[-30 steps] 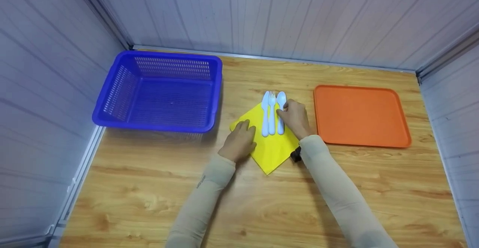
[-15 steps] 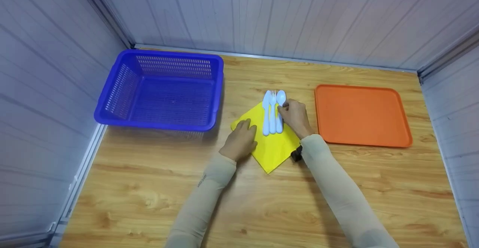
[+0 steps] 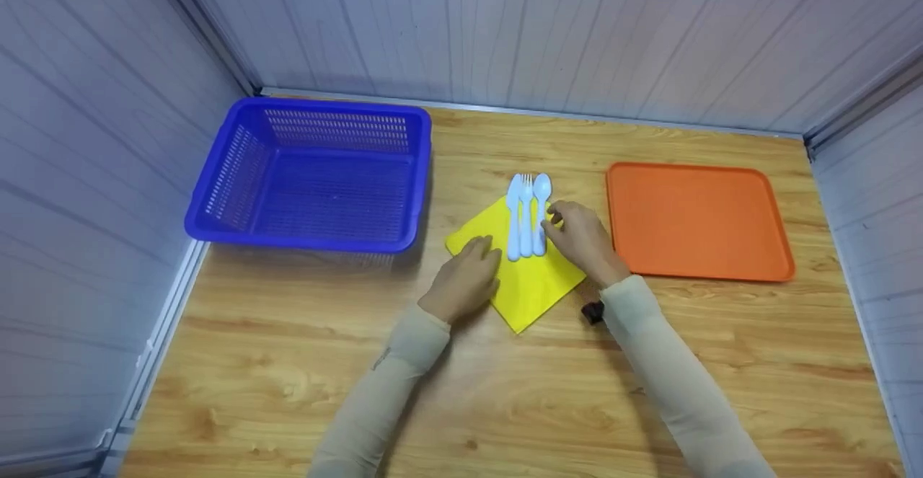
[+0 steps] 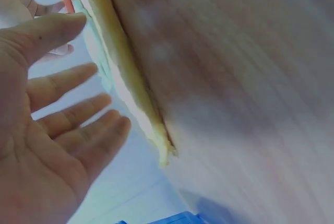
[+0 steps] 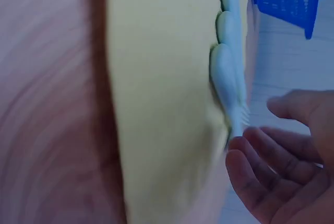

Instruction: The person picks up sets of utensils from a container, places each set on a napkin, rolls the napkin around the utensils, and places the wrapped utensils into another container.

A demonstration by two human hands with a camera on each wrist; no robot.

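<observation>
The work seems to be the straightening of a plastic spoon [image 3: 542, 187] beside a fork [image 3: 526, 229] and knife [image 3: 513, 233] on a yellow napkin [image 3: 520, 290]. Doing it well probably means nudging the spoon lightly by its handle, keeping it parallel to the fork, and letting the left hand [image 3: 461, 280] steady the napkin without creasing it.

The spoon is lying right of the frame's centre, its bowl jutting past the napkin's upper edge, its handle just left of the right hand's [image 3: 583, 240] fingertips. The right grip is curving loosely, thumb and fingers parted, holding nothing; whether a fingertip is touching the handle cannot be told. The left hand's fingers are spreading nearly straight over the napkin's left edge, grasping nothing.
</observation>
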